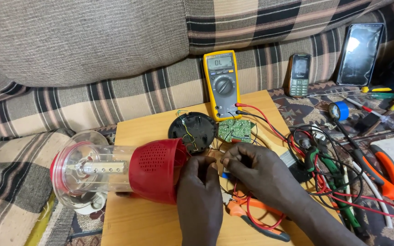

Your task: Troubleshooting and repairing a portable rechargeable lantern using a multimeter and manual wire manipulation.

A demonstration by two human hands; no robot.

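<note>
Both hands meet just right of the red plastic lantern with clear cylinder (pixel 128 171), lying on the wooden surface (pixel 147 223). The left hand (pixel 200 191) fingers and right hand (pixel 256 171) fingers are pinched together on thin wires; the green circuit board (pixel 234 130) lies just beyond the fingertips.

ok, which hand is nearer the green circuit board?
Right. The right hand sits just below the green circuit board, fingertips close to its lower edge. The left hand is lower and further left, by the red lamp base.
</note>
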